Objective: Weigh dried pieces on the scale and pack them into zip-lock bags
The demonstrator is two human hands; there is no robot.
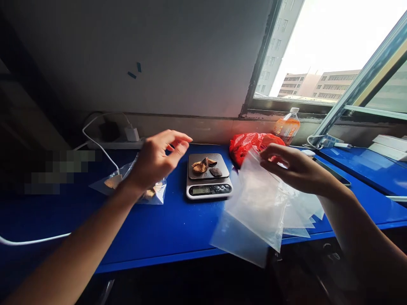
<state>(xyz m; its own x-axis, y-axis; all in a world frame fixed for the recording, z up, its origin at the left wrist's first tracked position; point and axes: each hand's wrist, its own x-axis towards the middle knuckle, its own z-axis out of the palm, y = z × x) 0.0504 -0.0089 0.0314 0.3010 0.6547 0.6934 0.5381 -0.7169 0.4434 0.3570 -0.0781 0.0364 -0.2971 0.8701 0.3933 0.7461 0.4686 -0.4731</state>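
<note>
My right hand (288, 163) pinches the top edge of a clear plastic bag (257, 199), which hangs flat and looks empty. More clear bags (299, 212) lie beneath and to the right of it, one sticking out past the table's front edge. Up in the air left of the scale is my left hand (162, 154), fingers bent, a gap between thumb and fingertips, nothing in it. Brown dried pieces (205, 166), like peel or husk, lie on the metal plate of a white kitchen scale (208, 189). Its lit digits are too small to read surely.
Behind my left wrist, a clear bag (160, 192) holds pale pieces. A red plastic bag (246, 146) and an orange drink bottle (288, 125) stand at the back. A white cable (101, 150) runs from a charger (132, 134). A phone (333, 171) lies at right on the blue table (165, 237).
</note>
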